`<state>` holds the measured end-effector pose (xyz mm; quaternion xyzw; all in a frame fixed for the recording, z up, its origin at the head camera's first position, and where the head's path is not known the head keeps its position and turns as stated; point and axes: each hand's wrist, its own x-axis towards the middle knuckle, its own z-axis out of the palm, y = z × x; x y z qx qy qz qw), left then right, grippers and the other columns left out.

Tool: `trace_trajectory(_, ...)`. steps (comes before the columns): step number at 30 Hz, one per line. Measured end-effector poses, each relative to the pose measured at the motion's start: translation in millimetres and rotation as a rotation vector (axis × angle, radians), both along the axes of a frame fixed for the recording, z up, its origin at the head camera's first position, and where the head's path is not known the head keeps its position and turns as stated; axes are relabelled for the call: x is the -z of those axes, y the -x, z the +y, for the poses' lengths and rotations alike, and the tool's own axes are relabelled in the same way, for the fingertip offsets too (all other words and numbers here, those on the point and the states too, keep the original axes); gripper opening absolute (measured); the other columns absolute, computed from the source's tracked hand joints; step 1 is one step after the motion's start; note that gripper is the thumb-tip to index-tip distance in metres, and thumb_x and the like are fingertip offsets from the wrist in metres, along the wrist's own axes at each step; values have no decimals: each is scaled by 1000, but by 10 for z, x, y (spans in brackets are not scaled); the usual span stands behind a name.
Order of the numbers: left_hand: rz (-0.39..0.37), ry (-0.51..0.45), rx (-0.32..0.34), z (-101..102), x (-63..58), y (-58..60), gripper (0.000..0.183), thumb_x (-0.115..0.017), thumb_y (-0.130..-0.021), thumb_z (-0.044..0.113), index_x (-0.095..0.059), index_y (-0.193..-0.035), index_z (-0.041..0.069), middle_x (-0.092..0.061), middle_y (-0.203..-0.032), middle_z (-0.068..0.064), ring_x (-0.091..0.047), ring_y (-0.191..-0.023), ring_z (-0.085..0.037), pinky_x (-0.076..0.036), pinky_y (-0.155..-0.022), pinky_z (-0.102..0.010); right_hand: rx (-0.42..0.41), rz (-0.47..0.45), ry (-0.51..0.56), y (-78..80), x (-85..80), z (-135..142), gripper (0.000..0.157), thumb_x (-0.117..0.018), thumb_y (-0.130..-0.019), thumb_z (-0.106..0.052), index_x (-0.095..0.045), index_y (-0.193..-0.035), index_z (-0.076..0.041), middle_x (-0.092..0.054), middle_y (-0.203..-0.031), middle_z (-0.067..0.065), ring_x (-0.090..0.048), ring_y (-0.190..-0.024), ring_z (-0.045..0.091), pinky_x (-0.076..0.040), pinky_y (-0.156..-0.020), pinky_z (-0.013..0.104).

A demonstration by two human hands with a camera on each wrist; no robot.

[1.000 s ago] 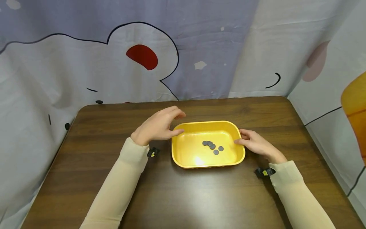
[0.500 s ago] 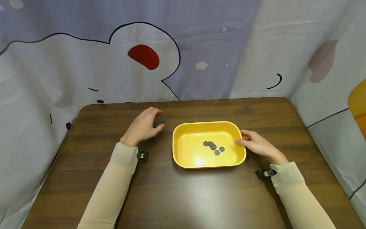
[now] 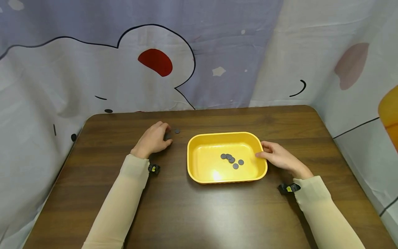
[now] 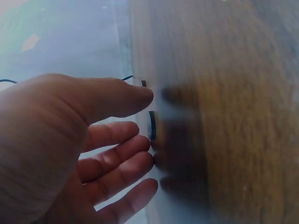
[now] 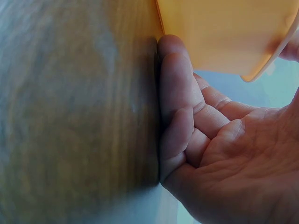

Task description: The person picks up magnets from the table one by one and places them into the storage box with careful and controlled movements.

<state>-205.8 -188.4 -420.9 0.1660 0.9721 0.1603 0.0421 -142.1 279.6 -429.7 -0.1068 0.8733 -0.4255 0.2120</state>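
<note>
My left hand [image 3: 152,140] is at the table surface left of the yellow tray [image 3: 199,176], thumb and fingers apart. A small dark grey coin-like disc [image 4: 152,125] lies on the table between its thumb and fingers; I see no firm grip on it. Another grey disc [image 3: 177,131] lies just beyond the fingertips. My right hand [image 3: 280,157] holds the tray's right end, its thumb over the rim and fingers outside, low against the table. Inside the tray several grey discs [image 3: 231,160] lie near the middle, some overlapping.
The brown wooden table [image 3: 199,214] has its far edge against a patterned curtain [image 3: 224,52]. More curtain hangs along the left and right sides. A small black device [image 3: 153,169] is worn on the left wrist, another black device [image 3: 289,188] on the right.
My left hand has moved left, from above the tray's left rim down to the discs on the table, and its fingertips have drawn around one disc. The right hand stays on the tray.
</note>
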Motion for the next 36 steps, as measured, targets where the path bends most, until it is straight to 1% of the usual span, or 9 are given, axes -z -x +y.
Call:
trace_trajectory(4,-3,4,5,-5,11,4,42,-74,-93,21,-63,-128,0,-61,-126,-16,-61,-112,-33,-51,-103,-48,0,-4,7,-3,-9,-2,47,-61,-102,-25,-52,-138,4,-73,-122,18,-71,-92,16,-55,-82,21)
trace_trajectory(11,7,14,-6,-20,30,21,30,-71,-95,17,-66,-120,1,-62,-117,-16,-62,-103,-32,-52,-96,-48,-3,2,5,-7,-8,-11,48,-61,-102,-25,-52,-139,5,-72,-122,19,-71,-91,14,-55,-82,21)
trace_trajectory(14,26,20,-3,-30,38,20,26,-70,-96,15,-65,-117,1,-63,-114,-17,-62,-100,-33,-53,-94,-48,7,-1,-6,-5,-6,-21,47,-61,-102,-26,-53,-138,3,-73,-122,18,-70,-90,14,-54,-82,20)
trace_trajectory(20,107,81,73,-62,81,25,22,-66,-99,13,-64,-111,-4,-64,-107,-20,-63,-98,-35,-54,-91,-47,-6,2,-8,-2,-1,-17,49,-61,-102,-27,-52,-139,3,-72,-124,19,-71,-92,15,-55,-82,21)
trace_trajectory(24,104,102,109,-87,82,20,22,-64,-100,12,-63,-111,-7,-65,-107,-22,-63,-101,-36,-54,-93,-48,-5,0,-11,-5,4,-12,50,-61,-102,-27,-51,-140,3,-72,-126,19,-70,-94,17,-54,-83,21)
trace_trajectory(28,74,72,115,-101,39,4,23,-60,-101,12,-61,-113,-7,-64,-109,-22,-63,-101,-36,-54,-93,-49,-4,4,-15,-10,0,-16,50,-61,-102,-27,-51,-141,3,-71,-126,19,-70,-94,15,-54,-83,21)
trace_trajectory(31,76,31,120,-79,-29,-14,22,-60,-101,13,-60,-114,-5,-64,-110,-20,-62,-98,-33,-54,-92,-46,-2,2,-9,-15,-12,-22,49,-61,-102,-27,-51,-141,3,-71,-126,20,-70,-93,14,-54,-82,20)
trace_trajectory(33,95,-1,136,-39,-95,-33,21,-61,-101,14,-59,-114,-3,-63,-107,-18,-60,-93,-30,-54,-88,-43,-3,2,-8,-19,-22,-23,50,-61,-102,-26,-51,-141,4,-71,-127,20,-70,-94,15,-54,-82,20)
trace_trajectory(36,153,-40,176,44,-214,-73,20,-64,-98,13,-59,-111,-1,-61,-101,-14,-56,-86,-26,-52,-81,-38,-7,3,-11,-21,-39,-23,51,-60,-103,-26,-50,-142,4,-70,-129,21,-70,-96,15,-54,-83,21)
